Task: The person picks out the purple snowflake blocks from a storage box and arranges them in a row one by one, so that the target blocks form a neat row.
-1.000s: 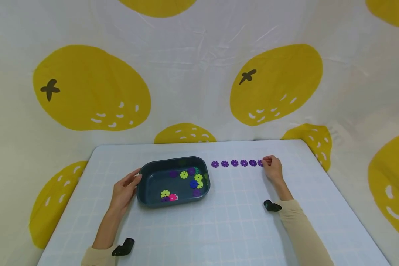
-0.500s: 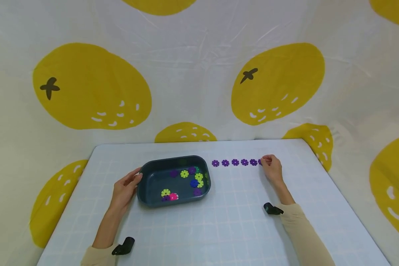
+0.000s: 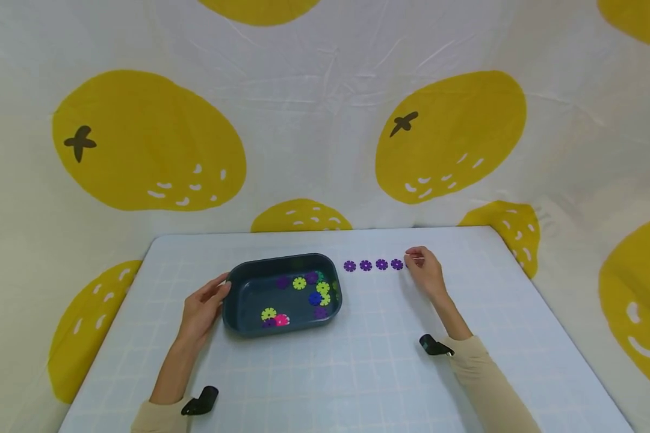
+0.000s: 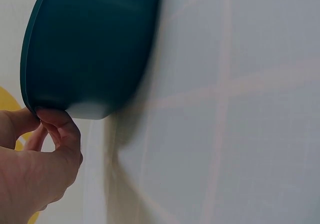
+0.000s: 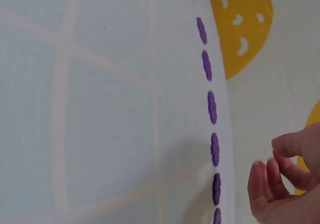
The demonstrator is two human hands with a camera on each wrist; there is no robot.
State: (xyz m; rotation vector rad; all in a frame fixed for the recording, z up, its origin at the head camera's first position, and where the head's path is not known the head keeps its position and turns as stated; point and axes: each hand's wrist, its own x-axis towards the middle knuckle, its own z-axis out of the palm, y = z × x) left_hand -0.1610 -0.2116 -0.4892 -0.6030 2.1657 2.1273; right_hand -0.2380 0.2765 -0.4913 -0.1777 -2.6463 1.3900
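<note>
My left hand (image 3: 201,308) pinches the left rim of a dark green tray (image 3: 249,297), thumb and fingers meeting at the edge. The left wrist view shows this grip close up, with the tray wall (image 4: 90,44) above the hand. Toward the back right, purple flower-shaped discs (image 3: 381,264) lie flat in a spaced row. Over the right end of that row is my right hand (image 3: 427,273), covering part of it in the head view. In the right wrist view the right hand (image 5: 287,176) has loosely bent fingers with nothing between them, apart from the row.
Inside the tray are loose flower discs: yellow ones (image 3: 300,283), a blue one (image 3: 315,299), a pink one (image 3: 282,320) and several purple. A pale checked cloth (image 3: 325,385) covers the table. Behind it hangs a curtain (image 3: 309,132) with large yellow fruit prints.
My right hand has come away from the last purple disc at the row's right end, and has moved left and up. The left hand and the tray have stayed put.
</note>
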